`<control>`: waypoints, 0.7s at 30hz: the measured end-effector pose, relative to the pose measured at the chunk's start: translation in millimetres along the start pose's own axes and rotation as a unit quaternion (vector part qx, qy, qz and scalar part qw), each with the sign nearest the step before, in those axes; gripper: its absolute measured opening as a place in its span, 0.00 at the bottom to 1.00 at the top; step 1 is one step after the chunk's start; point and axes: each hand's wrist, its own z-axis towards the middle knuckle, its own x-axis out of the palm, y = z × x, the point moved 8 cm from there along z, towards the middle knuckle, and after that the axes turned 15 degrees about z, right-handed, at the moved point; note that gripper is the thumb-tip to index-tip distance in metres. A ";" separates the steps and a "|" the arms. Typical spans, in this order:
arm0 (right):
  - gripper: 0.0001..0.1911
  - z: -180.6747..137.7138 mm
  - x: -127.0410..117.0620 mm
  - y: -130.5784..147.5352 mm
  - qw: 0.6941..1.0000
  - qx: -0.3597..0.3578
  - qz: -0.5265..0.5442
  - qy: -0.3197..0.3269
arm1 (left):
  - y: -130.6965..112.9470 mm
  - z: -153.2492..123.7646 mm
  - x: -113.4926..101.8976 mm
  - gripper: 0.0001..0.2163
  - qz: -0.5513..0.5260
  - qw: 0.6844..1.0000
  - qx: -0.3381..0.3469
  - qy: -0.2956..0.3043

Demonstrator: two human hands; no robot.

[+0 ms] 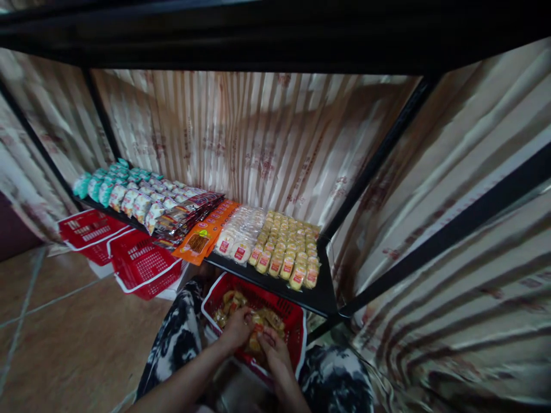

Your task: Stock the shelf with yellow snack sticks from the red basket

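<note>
down low, between two knees in black-and-white patterned trousers (176, 338): red basket (289, 321), just in front of the black shelf (321, 295), far rim right below the shelf's front edge. holds a loose heap of yellow packets (228, 300), some with red labels. both hands inside it, close together, nearly touching. left hand (238, 330) palm down on the heap, fingers curled into the packets; cannot tell the grip, whether clamped on a packet or merely pressed against the pile. right hand (275, 353) just beside, nearer the basket's near rim, fingers bent down among the packets; again cannot tell the grip, fingertips hidden.

above, on the shelf, flat rows of goods side by side: at the right end, yellow snack packs (288, 252) with red labels, much like those in the basket; next to the left, pale clear-wrapped packs (239, 235); then orange sachets (202, 238); then dark red-brown packs (189, 209); farther left, white packs (133, 203), and teal packs (107, 180) at the far end. on the wooden floor (77, 338) at the left, two more red baskets (144, 267), touching each other, below the shelf's left part. behind and around everything, striped beige curtain (258, 143), blurred toward the right edge.
</note>
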 end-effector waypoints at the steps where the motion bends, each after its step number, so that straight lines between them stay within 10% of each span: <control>1: 0.27 -0.9 1.6 -0.9 1.000 0.006 0.003 0.001 | -0.8 -1.7 -2.5 0.13 0.002 1.000 0.001 -0.002; 13: 0.30 -4.6 -16.2 5.1 0.994 0.011 0.078 -0.070 | -27.8 -9.1 -15.1 0.11 -0.038 0.999 0.037 0.013; 21: 0.29 6.3 -19.2 60.0 0.996 -0.044 0.038 -0.062 | -62.3 17.0 -10.8 0.10 -0.114 0.989 0.077 0.044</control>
